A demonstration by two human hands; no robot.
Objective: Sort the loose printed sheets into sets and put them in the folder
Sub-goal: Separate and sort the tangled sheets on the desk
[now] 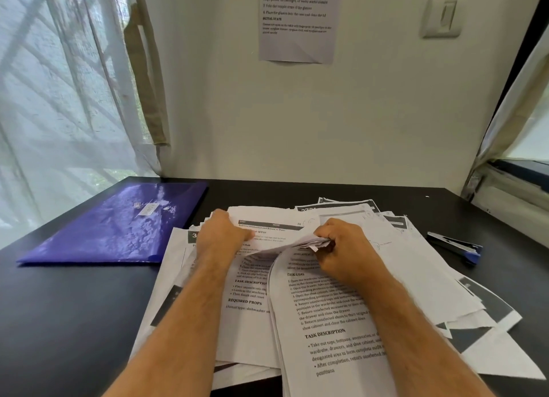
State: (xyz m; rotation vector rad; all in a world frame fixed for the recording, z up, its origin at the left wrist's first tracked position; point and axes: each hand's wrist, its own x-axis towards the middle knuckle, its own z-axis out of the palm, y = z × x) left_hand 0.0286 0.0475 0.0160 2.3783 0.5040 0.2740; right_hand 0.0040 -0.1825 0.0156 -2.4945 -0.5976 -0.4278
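A heap of printed sheets [341, 278] lay on the desk [74, 322]. Left of the heap and just beside it lay the folder [118, 227]; right of the heap lay a stapler [456, 245]. Behind the heap, a notice [298, 22] hung on the wall.

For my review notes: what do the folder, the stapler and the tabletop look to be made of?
The folder looks like thin glossy plastic, blue-purple, with bright wavy window reflections across its cover. The stapler seems metal with blue plastic ends: its top strip has a dull grey sheen, though it is small in view. The tabletop looks like a smooth black laminate or painted board with a soft satin sheen; which one, the picture leaves open.
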